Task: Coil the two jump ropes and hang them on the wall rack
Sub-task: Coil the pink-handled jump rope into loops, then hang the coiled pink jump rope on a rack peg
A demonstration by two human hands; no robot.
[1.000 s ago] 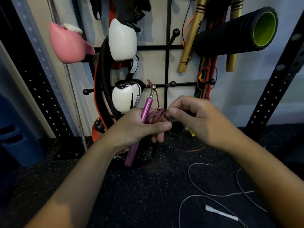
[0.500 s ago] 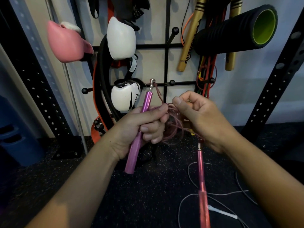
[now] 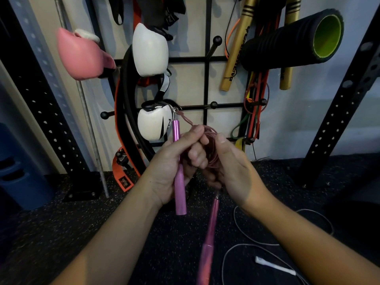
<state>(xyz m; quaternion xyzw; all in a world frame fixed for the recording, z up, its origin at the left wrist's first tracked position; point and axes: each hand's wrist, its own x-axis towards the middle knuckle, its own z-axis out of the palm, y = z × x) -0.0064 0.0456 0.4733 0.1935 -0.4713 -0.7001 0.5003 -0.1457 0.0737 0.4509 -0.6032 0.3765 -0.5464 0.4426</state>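
Note:
My left hand [image 3: 174, 167] grips one pink handle [image 3: 178, 182] of the pink jump rope upright, together with the coiled pink cord [image 3: 210, 140]. Beside it, my right hand [image 3: 230, 171] holds the same coil from the right, thumb on top. The rope's second pink handle [image 3: 207, 249] dangles below my right hand toward the camera. On the black floor at lower right lies the white jump rope [image 3: 236, 227], uncoiled, with its white handle [image 3: 273, 265]. The black wall rack [image 3: 207, 83] with ball-tipped pegs stands just behind my hands.
On the rack hang a pink boxing glove [image 3: 82, 56], two white gloves [image 3: 150, 50], a black foam roller [image 3: 292, 40], gold sticks [image 3: 236, 48] and coloured resistance bands [image 3: 255, 112]. Black perforated uprights [image 3: 345, 108] flank it. A blue bin [image 3: 18, 177] stands at the left.
The second pink handle has dropped out below my right hand and now hangs free. Both hands rose slightly and came closer together around the coil.

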